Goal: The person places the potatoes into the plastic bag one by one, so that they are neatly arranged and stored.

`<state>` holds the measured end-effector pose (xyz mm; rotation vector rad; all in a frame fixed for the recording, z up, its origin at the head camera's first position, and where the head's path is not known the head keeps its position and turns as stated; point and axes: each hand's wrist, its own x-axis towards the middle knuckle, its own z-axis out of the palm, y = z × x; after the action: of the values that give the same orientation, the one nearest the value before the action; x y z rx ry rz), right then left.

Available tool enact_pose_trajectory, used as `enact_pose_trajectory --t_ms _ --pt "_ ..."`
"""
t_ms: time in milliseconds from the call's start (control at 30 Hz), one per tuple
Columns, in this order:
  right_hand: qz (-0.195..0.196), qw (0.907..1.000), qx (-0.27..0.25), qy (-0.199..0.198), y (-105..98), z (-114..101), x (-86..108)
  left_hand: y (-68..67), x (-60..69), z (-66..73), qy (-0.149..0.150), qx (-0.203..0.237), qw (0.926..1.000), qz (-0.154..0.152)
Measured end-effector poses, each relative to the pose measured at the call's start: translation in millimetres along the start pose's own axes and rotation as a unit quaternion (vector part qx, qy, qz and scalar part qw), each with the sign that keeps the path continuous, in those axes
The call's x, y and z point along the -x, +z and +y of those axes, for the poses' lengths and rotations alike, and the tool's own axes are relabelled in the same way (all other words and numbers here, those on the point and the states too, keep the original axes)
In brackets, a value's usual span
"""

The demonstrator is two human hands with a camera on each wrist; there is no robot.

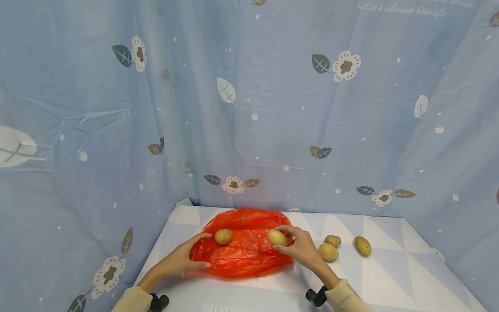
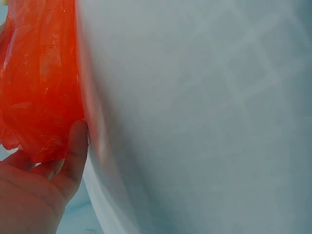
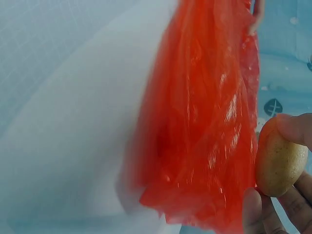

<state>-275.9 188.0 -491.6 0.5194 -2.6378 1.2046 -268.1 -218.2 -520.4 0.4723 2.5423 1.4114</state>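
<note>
A red plastic bag (image 1: pixel 249 255) lies on the table. My left hand (image 1: pixel 185 255) holds its left side, the thumb along the near edge and the other fingers farther back. In the left wrist view the fingers of that hand (image 2: pixel 46 183) meet the crumpled end of the bag (image 2: pixel 41 83). One potato (image 1: pixel 223 236) sits at the bag's left part, close to my left fingertips. Over the right part, my right hand (image 1: pixel 300 245) pinches another potato (image 1: pixel 277 237) between thumb and fingers. The right wrist view shows this potato (image 3: pixel 279 158) beside the red plastic.
To the right of my right hand, a small potato (image 1: pixel 333 241) and a larger potato (image 1: pixel 328 252) lie close together. Farther right is one more potato (image 1: pixel 363 246). A blue patterned curtain (image 1: pixel 273 108) rises behind the table (image 1: pixel 390 277) and along its sides.
</note>
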Motion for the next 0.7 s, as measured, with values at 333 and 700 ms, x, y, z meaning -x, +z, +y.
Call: enact_pose_trajectory --t_ms 333,700 --pt "-0.013 0.999 0.007 -0.043 20.0 -12.6 -4.5 0.2 -0.2 0.0 -0.003 -0.001 1.0 -0.001" --pt "-0.034 0.9968 -0.022 -0.069 38.1 -31.2 -14.8 -0.6 -1.9 0.8 0.011 -0.01 0.9999 -0.008"
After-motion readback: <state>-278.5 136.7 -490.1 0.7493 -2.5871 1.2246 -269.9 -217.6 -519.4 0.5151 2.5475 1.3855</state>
